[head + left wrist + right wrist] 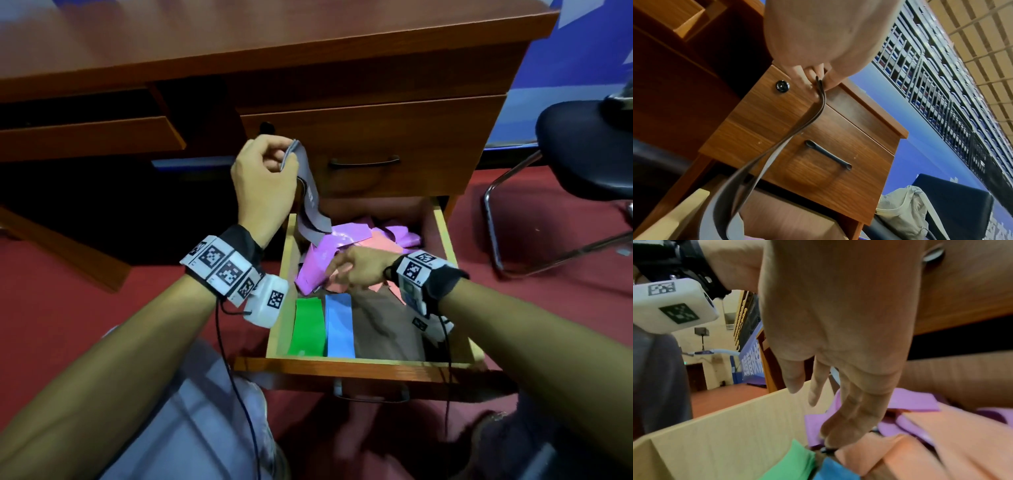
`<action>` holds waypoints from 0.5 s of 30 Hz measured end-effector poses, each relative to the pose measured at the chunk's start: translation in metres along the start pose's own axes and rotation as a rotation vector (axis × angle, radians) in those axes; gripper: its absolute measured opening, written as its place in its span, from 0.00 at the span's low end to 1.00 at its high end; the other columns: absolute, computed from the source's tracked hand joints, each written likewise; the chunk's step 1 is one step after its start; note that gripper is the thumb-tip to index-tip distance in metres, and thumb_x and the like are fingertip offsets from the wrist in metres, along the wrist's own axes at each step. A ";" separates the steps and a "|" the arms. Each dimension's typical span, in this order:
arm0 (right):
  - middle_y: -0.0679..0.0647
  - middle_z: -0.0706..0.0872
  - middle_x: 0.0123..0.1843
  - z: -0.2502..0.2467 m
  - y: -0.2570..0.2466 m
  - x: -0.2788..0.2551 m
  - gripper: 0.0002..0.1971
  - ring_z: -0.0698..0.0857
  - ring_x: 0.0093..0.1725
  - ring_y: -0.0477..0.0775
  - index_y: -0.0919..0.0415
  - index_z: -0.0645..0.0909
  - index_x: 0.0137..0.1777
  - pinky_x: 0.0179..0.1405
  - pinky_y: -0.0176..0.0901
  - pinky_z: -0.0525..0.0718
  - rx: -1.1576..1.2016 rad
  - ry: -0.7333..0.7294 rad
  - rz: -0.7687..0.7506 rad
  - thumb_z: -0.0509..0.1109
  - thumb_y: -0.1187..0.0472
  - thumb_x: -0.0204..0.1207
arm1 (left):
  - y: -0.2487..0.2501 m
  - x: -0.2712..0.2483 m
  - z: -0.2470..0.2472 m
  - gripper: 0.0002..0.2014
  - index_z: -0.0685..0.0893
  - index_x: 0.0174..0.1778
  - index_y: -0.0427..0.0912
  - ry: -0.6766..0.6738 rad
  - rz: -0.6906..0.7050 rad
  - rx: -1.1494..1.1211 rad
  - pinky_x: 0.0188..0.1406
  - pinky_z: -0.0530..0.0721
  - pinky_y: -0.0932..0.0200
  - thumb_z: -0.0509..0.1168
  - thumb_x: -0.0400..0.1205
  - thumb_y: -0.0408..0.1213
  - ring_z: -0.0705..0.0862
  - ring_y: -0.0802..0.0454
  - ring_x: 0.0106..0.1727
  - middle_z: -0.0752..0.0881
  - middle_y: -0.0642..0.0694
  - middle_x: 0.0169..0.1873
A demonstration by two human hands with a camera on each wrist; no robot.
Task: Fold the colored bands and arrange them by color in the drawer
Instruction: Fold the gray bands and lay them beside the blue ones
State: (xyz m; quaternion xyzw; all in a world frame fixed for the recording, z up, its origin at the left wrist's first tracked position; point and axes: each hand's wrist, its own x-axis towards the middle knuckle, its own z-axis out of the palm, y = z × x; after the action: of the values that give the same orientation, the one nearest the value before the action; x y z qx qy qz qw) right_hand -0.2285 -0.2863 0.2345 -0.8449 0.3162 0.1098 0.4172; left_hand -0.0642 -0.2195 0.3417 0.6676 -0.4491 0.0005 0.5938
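My left hand (263,171) is raised above the drawer's far left corner and pinches the top of a grey band (310,202). The band hangs in a loop down into the open drawer (342,363). The left wrist view shows the grey band (818,104) held edge-on between thumb and fingers (830,81). My right hand (356,270) lies in the drawer on a loose pile of purple bands (322,253) and salmon bands (380,240). Its fingers (849,418) reach down straight and touch the pile, with the thumb hanging free. A folded green band (306,325) and a folded blue band (339,325) lie side by side at the front left.
The upper drawer is closed, with its black handle (364,162) just behind the left hand. A black chair (582,154) stands to the right on the red carpet (548,246). The drawer's floor (383,329) right of the blue band is bare. My knees are under the drawer front.
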 end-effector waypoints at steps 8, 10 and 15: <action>0.51 0.69 0.79 0.033 -0.005 0.034 0.26 0.85 0.62 0.55 0.46 0.73 0.79 0.51 0.42 0.90 0.045 -0.062 0.079 0.69 0.47 0.82 | -0.010 0.003 0.003 0.08 0.90 0.45 0.50 0.122 -0.223 -0.132 0.44 0.93 0.42 0.71 0.77 0.31 0.88 0.60 0.34 0.86 0.56 0.32; 0.56 0.84 0.67 0.040 -0.002 0.039 0.23 0.87 0.54 0.52 0.53 0.76 0.77 0.52 0.43 0.90 0.258 -0.050 0.118 0.70 0.53 0.83 | -0.011 0.002 0.003 0.09 0.90 0.44 0.52 0.120 -0.236 -0.154 0.44 0.93 0.40 0.72 0.76 0.31 0.90 0.54 0.36 0.86 0.56 0.32; 0.62 0.90 0.34 0.026 0.003 0.049 0.12 0.90 0.39 0.64 0.69 0.88 0.38 0.43 0.45 0.87 0.502 0.273 0.175 0.69 0.63 0.78 | -0.016 0.003 0.002 0.10 0.89 0.40 0.58 0.111 -0.287 -0.172 0.45 0.93 0.39 0.71 0.74 0.34 0.92 0.48 0.38 0.86 0.56 0.32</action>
State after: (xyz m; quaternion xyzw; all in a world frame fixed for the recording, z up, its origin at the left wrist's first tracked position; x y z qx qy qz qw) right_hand -0.1904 -0.2891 0.1942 -0.6919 0.4584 -0.0510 0.5555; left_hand -0.0535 -0.2249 0.3302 0.6703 -0.3142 -0.0858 0.6667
